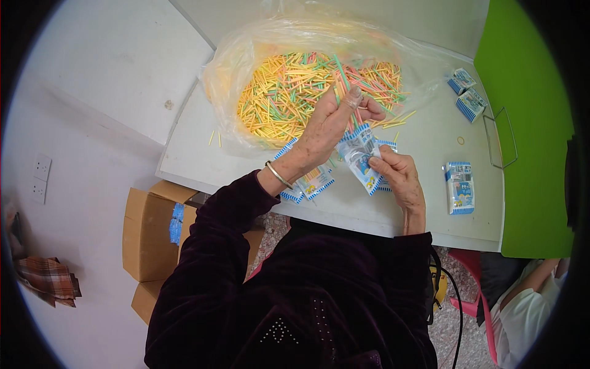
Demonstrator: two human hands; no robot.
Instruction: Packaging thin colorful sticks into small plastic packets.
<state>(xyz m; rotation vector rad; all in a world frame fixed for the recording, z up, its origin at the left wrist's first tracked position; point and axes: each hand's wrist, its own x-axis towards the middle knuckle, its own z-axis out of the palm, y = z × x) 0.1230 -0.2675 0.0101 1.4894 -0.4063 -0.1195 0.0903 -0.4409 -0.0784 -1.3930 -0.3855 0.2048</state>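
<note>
Sticks (276,111), thin and coloured yellow, pink and green, lie heaped in a clear plastic bag (224,80) at the upper centre of the frame, on a pale table (430,132). Near the centre, the left hand (330,120), a metal bangle (279,175) at its wrist, has its grip closed on a small bunch (342,80) of these sticks, tilted in front of the heap. Just right of it, the right hand (398,172) has its grip clamped, thumb on top, on 1 blue-and-white packet (360,157); its upper edge is at the bunch's lower end, but whether any sticks are inside cannot be told. Loose packets (316,181) lie below, beside the left wrist. At the right of the frame lies 1 pack (460,190), with 2 smaller-looking packs (471,106) at the upper right, near a green panel (525,123). An open cardboard box (138,230) stands at the lower left.
</note>
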